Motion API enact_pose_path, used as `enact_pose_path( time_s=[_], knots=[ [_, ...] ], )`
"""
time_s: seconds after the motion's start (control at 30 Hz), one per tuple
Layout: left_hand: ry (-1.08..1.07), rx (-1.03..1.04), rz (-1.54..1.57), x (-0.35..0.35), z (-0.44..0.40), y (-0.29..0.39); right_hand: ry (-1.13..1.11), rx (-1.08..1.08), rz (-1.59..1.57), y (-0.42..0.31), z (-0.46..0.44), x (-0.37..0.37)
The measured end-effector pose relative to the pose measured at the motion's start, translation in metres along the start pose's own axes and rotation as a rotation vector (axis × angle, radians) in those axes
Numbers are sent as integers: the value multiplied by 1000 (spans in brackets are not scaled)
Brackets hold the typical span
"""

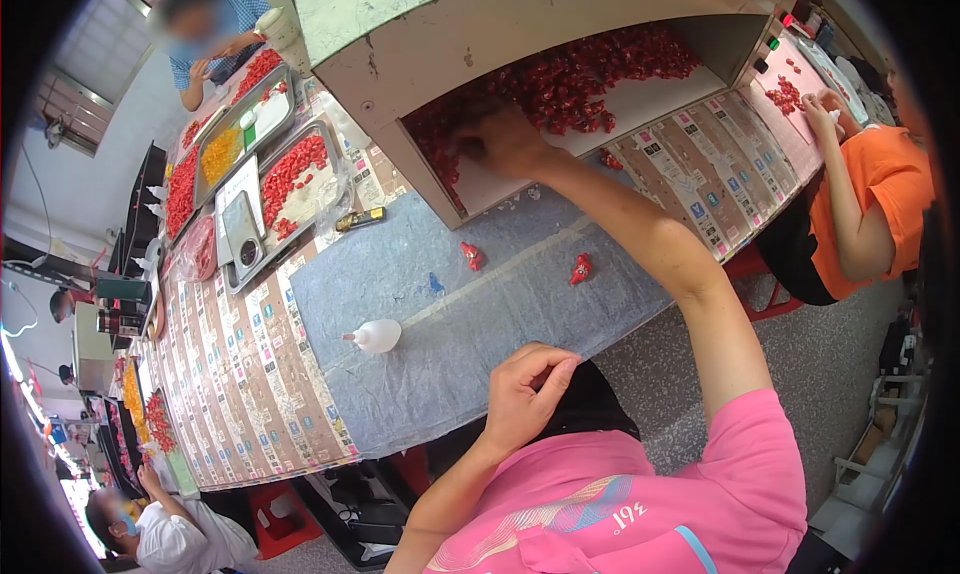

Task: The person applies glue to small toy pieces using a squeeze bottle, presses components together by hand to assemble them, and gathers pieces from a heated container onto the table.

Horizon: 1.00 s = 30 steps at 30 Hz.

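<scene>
My right hand (pixel 505 139) reaches into the open front of a large pale box (pixel 385 34), at the left end of a heap of small glossy red pieces (pixel 570 84). Its fingers are dark and blurred in there, so their grip does not show. At the near edge of the blue-grey mat (pixel 440 374), my left hand (pixel 527 389) is closed, fingers curled in; anything inside is hidden. Two red pieces lie apart on the mat, one red piece (pixel 471 256) near the box and another red piece (pixel 581 269) farther right. A small white nozzle bottle (pixel 377 336) lies on its side.
Left of the box stand metal trays (pixel 305 139) of red and yellow pieces, a phone (pixel 240 231) and a black-and-yellow tube (pixel 360 219). A person in orange (pixel 870 204) sits right, a person in blue (pixel 235 19) far left, a person in white (pixel 190 539) lower left.
</scene>
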<state>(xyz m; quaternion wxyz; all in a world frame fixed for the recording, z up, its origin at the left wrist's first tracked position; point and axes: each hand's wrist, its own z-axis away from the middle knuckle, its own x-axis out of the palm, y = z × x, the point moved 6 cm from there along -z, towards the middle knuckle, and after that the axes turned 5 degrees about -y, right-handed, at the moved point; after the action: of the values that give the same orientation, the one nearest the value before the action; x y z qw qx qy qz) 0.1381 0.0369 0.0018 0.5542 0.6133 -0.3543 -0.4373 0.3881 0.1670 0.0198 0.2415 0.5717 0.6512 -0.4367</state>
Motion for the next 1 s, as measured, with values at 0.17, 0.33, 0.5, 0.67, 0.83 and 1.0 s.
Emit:
enact_pose_path(
  time_s=[0.17,0.33,0.5,0.67,0.83,1.0],
  knots=[
    [4,11,-3,0,1,1,-197,33,119,0,-5,15],
    [14,52,-6,0,2,0,80,-135,356,-6,-1,7],
    [15,35,10,1,3,-3,53,-105,228,-7,9,-16],
    [16,47,8,1,2,-4,133,-131,216,-9,13,-27],
    [16,42,0,3,4,-6,52,-151,269,-5,12,-11],
    [33,39,-8,2,3,-4,7,-35,125,4,9,-20]
  ],
)
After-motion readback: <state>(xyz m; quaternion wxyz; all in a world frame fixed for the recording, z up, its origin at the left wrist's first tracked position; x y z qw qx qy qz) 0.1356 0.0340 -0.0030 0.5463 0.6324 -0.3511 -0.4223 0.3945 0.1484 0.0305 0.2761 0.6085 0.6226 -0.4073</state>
